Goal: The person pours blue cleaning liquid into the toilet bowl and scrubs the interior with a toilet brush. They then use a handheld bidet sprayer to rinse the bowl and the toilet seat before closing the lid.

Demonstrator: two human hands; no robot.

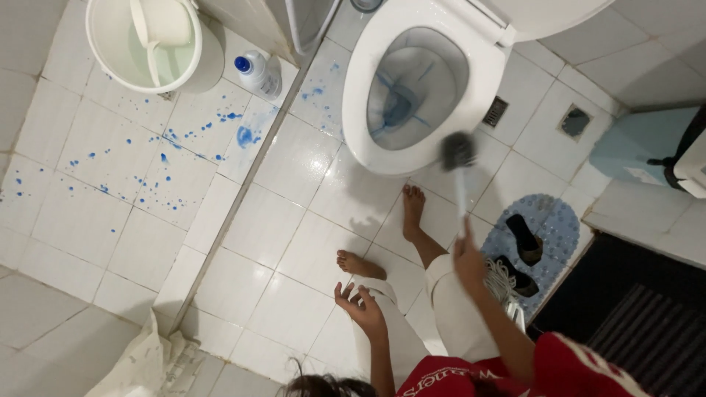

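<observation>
My right hand [469,257] is shut on the handle of a toilet brush. Its dark bristle head [458,149] hovers over the front right rim of a white toilet [357,95]. Blue cleaning liquid streaks the inside of the bowl [401,103], and the lid is up. My left hand [360,305] is held out to the side near my knee, fingers spread, with nothing in it. My bare feet [413,206] stand on the white floor tiles just in front of the toilet.
Blue drops spatter the raised tiled area [147,162] at left. There a white bucket [103,66] holds a dipper, beside a blue-capped bottle [257,73]. A blue mat [559,220] with dark slippers, a teal bin [636,147] and a dark doormat [647,331] lie at right.
</observation>
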